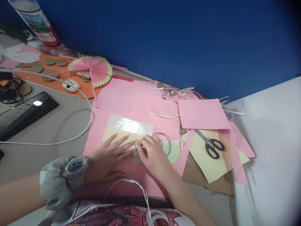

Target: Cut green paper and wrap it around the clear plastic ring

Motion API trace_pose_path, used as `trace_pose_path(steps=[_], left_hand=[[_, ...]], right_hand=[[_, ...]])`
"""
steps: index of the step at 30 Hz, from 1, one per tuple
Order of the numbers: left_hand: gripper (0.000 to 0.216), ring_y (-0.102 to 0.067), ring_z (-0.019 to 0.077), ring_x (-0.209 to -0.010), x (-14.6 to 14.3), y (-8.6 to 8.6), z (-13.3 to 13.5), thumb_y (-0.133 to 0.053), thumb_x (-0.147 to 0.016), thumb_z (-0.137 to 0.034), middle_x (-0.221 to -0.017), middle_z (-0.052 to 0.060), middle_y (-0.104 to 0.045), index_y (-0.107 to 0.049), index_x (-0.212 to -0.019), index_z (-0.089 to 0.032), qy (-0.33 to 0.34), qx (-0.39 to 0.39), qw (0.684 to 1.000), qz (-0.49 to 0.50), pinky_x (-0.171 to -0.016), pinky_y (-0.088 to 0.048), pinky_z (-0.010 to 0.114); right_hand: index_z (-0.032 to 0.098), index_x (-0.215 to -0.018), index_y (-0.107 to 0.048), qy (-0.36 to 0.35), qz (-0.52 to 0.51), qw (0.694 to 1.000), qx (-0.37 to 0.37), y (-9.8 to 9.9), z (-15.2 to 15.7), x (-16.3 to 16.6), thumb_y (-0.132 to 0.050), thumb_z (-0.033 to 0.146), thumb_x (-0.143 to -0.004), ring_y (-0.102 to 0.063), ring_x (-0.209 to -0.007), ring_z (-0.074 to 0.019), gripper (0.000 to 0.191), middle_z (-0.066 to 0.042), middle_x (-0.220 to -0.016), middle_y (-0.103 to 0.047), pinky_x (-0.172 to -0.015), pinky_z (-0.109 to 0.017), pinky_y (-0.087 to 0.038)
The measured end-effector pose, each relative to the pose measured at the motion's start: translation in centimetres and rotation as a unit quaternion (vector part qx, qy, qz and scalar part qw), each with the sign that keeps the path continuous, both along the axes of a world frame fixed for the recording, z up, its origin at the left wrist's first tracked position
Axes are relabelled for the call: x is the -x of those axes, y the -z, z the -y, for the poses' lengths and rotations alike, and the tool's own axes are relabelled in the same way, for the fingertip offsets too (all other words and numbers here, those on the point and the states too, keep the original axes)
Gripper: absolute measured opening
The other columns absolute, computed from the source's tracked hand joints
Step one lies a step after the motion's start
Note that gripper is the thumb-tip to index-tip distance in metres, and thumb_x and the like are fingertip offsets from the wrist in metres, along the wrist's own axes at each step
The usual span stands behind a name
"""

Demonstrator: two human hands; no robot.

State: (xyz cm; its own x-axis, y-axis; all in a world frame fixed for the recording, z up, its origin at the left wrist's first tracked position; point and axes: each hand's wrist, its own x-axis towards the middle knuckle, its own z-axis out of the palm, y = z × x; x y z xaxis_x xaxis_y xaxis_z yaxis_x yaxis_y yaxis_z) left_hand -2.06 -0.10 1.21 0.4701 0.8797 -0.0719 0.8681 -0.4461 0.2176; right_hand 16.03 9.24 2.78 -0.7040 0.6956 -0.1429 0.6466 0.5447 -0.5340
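Observation:
My left hand (116, 153) lies flat with fingers spread, pressing on a pale yellow paper strip (108, 131). A glossy, clear-looking band (131, 125) along that strip's far side reflects light. Close to the left fingertips, my right hand (152, 150) is closed, its thumb and fingers pinched together. A thin grey ring (169, 145), like a roll of tape, curves out from behind the right hand, which hides part of it. Under the right hand lies a light green paper (174, 153). Large pink sheets (113, 97) are spread beneath everything.
Black-handled scissors (213, 148) rest on yellow paper at right, near a pink sheet (203, 113) and paper scraps. A pleated paper fan (92, 70), a bottle (39, 28) and a black phone-like device (28, 113) are at left. White cable (90, 119) loops across the table. A blue wall (176, 40) stands behind.

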Motion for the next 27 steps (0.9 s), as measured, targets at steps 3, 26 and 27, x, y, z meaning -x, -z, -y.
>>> trace_pose_path(steps=[3,26,27], left_hand=[[0.065,-0.013,0.0272,-0.139,0.1,0.0,0.0,-0.037,-0.084,-0.061,-0.151,0.001,-0.024,-0.034,-0.139,-0.026,0.002,0.001,1.0,0.0,-0.112,-0.003,0.049],[0.049,-0.038,0.0246,-0.129,1.5,4.4,-1.3,-0.038,-0.094,-0.032,-0.144,0.001,-0.039,-0.025,-0.142,-0.032,0.056,-0.086,0.995,0.007,-0.106,-0.026,0.044],[0.045,-0.043,0.0213,-0.125,1.6,4.6,-1.6,-0.037,-0.094,-0.026,-0.14,-0.001,-0.044,-0.031,-0.139,-0.035,0.059,-0.092,0.994,0.003,-0.104,-0.031,0.04]], right_hand=[[0.019,-0.077,-0.053,-0.002,-0.002,1.0,-0.002,0.1,0.0,0.0,-0.042,0.022,-0.09,-0.045,-0.085,-0.0181,0.017,-0.002,-0.085,-0.058,-0.076,-0.032,-0.031],[0.018,-0.07,-0.044,0.03,-0.083,0.988,-0.124,1.2,0.9,0.5,-0.042,0.01,-0.083,-0.046,-0.076,-0.0161,0.015,-0.002,-0.076,-0.052,-0.067,-0.031,-0.038],[0.018,-0.071,-0.045,0.02,-0.068,0.989,-0.128,1.9,0.7,0.5,-0.043,0.011,-0.083,-0.047,-0.077,-0.0165,0.014,-0.003,-0.077,-0.053,-0.068,-0.032,-0.04]])
